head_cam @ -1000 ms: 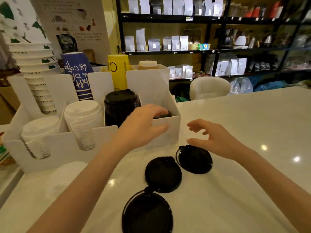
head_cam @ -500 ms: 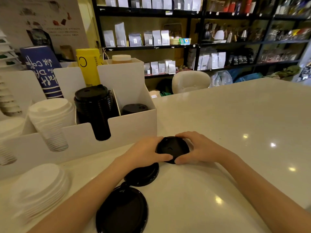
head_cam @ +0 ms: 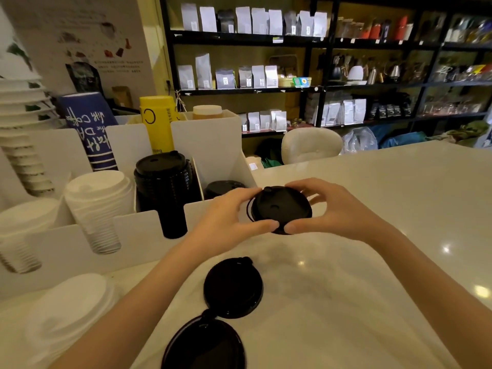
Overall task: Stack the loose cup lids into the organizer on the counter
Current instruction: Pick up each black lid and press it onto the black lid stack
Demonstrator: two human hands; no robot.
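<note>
A black cup lid [head_cam: 282, 207] is held above the counter between my left hand [head_cam: 226, 219] and my right hand [head_cam: 338, 209], fingers pinching its rim from both sides. It hovers just right of the white organizer [head_cam: 133, 233]. The organizer's rightmost compartment holds a low stack of black lids [head_cam: 222, 187]; beside it stands a tall stack of black lids [head_cam: 165, 182]. Two loose black lids lie on the counter near me, a smaller one [head_cam: 234, 287] and a larger one [head_cam: 203, 344].
White lid stacks [head_cam: 99, 206] fill the organizer's left slots, and a loose pile of white lids [head_cam: 66, 312] lies in front of it. Paper cups, a blue sleeve [head_cam: 89, 129] and a yellow one [head_cam: 158, 123] stand behind. The pale counter [head_cam: 372, 262] stretches right.
My left hand left the organizer's right compartment; both hands closed on a lid on the counter and raised it toward the organizer.
</note>
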